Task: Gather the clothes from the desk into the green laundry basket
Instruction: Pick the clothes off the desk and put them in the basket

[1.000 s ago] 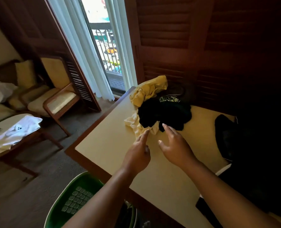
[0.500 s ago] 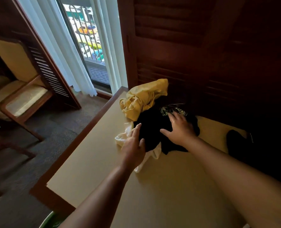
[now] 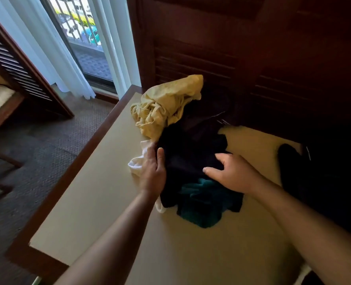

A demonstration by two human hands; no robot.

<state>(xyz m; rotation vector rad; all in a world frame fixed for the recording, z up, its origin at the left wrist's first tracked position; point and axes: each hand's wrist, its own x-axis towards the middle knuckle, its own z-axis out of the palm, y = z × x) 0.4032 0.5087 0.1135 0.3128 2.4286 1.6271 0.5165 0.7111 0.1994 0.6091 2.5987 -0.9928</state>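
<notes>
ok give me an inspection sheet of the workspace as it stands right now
surface: tan desk with a dark wooden edge, clothes heaped at its far end
job's things: yellow garment at the back of the heap, black garment in the middle, white garment at its left edge, teal garment at the near edge; green laundry basket not clearly in view
clutter: dark item on the desk's right side, too dim to identify
hands: left hand flat against the heap's left side; right hand on the black garment, grip unclear
cables: nothing seen
surroundings: white curtain at a window, louvred wooden panel behind the desk, carpet
</notes>
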